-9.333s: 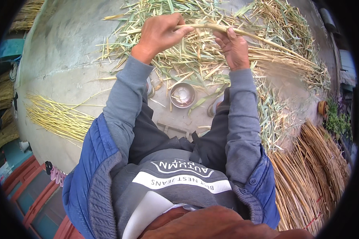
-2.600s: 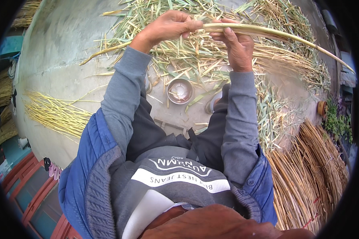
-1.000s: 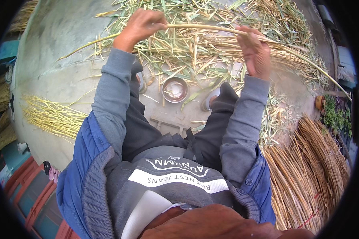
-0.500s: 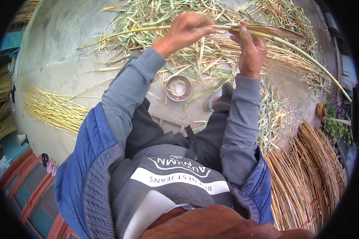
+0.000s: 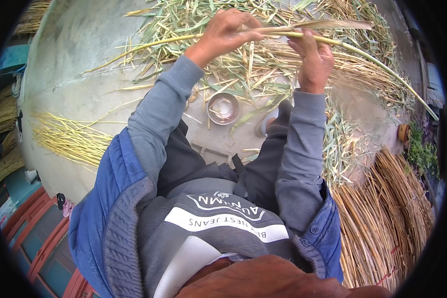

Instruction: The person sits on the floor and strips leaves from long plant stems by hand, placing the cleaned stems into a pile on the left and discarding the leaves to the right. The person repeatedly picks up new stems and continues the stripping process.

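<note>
A long yellow-green reed stalk [image 5: 343,44] runs across in front of me, its thin end toward the left and its thicker end curving down at the right. My left hand [image 5: 223,37] pinches it between thumb and fingers left of the middle. A dry brown leaf sheath [image 5: 333,24] stands off the stalk, starting near the left fingertips and pointing right above it. My right hand [image 5: 314,62] grips the stalk between thumb and fingers, a short way right of the left hand.
Leaf strips and peelings [image 5: 268,64] litter the concrete floor. A metal bowl [image 5: 223,119] sits between my feet. Peeled yellow stalks [image 5: 72,141] lie at the left, bundles of brown stalks [image 5: 365,223] at the lower right. A plant pot [image 5: 403,133] stands at the far right.
The stalk and my left hand have shifted slightly left. The leaf sheath now lifts farther off the stalk. My right hand stays in nearly the same place.
</note>
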The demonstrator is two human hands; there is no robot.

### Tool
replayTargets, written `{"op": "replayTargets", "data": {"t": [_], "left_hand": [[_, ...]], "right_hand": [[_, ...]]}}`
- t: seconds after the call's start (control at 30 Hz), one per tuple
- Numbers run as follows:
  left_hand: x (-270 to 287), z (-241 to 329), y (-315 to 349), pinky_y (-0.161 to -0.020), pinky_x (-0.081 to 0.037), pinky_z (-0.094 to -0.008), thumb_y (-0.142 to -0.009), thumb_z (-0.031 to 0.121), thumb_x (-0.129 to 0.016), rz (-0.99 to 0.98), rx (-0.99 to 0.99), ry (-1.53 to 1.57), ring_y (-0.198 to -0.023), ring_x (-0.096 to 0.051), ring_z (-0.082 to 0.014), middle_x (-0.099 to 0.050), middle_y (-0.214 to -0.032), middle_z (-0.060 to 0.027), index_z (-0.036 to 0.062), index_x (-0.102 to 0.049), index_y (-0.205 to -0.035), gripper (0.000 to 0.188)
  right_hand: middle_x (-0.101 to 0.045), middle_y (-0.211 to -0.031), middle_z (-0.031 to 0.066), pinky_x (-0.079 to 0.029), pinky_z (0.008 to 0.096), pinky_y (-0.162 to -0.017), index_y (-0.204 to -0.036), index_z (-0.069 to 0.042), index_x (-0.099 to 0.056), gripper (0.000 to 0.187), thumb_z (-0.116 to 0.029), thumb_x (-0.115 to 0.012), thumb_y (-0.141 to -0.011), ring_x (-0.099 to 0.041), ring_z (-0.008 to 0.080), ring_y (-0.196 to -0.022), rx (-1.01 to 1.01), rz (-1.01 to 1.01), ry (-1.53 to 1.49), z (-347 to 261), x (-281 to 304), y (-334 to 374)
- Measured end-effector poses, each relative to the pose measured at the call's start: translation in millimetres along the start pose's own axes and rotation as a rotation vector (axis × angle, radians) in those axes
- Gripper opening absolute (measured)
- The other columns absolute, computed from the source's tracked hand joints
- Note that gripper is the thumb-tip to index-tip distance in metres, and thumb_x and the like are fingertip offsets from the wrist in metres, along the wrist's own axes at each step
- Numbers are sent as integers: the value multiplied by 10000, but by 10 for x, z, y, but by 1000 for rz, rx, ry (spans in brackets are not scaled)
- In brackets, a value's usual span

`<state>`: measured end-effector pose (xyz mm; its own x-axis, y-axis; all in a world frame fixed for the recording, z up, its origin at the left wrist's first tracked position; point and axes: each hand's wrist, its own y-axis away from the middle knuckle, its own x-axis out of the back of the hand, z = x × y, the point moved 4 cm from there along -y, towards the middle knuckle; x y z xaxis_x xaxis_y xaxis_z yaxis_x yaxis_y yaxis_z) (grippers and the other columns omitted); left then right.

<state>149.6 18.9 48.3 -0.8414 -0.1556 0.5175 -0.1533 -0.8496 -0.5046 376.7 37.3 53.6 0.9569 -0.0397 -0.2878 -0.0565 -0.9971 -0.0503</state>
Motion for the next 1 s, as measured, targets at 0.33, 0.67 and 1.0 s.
{"op": "replayTargets", "data": {"t": [0.33,0.67,1.0], "left_hand": [[161,-127,121,-714,-580,-271,-852,249,-835,-105,390,191,-787,-725,-119,-776,-880,-67,23,-776,-1009,281],[79,-183,228,-787,-552,-274,-814,209,-889,-113,613,381,-840,-696,-107,-763,-898,-36,44,-783,-1016,282],[67,-164,278,-759,-562,-280,-806,181,-884,-87,655,330,-817,-708,-117,-767,-884,-65,40,-770,-962,240]], "right_hand": [[-705,-1002,195,-685,347,-748,-1108,92,-612,263,-141,-667,-999,-756,302,-881,75,28,-68,-146,277,-126],[-710,-986,190,-677,356,-770,-1103,83,-622,244,-130,-671,-996,-758,292,-866,50,-41,-17,-150,307,-140],[-717,-987,204,-672,376,-806,-1106,86,-619,230,-117,-654,-1003,-759,296,-895,43,-133,27,-171,341,-126]]}}
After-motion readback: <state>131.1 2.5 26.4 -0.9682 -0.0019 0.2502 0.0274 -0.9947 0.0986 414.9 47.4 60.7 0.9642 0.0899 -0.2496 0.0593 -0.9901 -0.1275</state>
